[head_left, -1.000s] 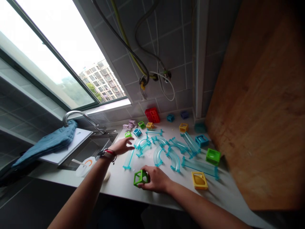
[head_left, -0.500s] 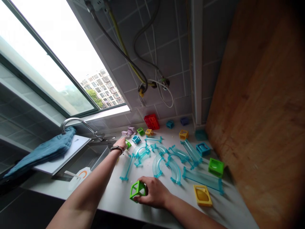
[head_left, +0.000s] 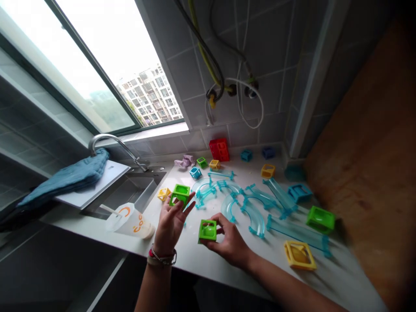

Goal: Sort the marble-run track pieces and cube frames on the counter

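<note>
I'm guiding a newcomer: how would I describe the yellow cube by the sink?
Below the window is a sink. On the counter along its right edge, beyond the cup, a small yellow cube sits just left of the green cube in the left hand. The other yellow blocks lie farther right.

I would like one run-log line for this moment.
left hand: holding green cube | right hand: holding second green cube | nearby: translucent blue track pieces, drink cup | farther back: red block
</note>
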Demonstrator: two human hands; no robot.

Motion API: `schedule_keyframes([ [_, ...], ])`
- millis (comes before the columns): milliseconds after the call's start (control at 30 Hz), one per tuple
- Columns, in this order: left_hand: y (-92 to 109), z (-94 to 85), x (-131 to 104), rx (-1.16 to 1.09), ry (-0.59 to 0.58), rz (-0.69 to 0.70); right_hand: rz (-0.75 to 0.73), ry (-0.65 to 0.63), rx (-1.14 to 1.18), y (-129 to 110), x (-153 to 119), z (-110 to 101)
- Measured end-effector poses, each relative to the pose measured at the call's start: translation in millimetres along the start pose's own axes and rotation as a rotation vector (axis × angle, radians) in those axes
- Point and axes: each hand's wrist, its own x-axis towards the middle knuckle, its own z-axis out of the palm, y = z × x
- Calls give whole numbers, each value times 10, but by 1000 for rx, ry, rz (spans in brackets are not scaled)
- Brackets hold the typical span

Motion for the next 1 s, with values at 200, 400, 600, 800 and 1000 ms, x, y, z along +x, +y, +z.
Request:
schedule_keyframes([
  [200,-335,27,-284,-136,101,-12,-57,71,-40,-46,-8,-122],
  [400,-518,-82,-412,-81,85,-54,135,175,293,-1,32,-97],
  [600,-586,-73,-463,-145,31,-124,246,143,394,63,17,-83],
  [800,-612,-75,-465,-229,57,-128,300,101,380,64,-5,-53],
  [1000,-595,-54,-447,-219,60,-150,303,34,429,46,-3,-49],
])
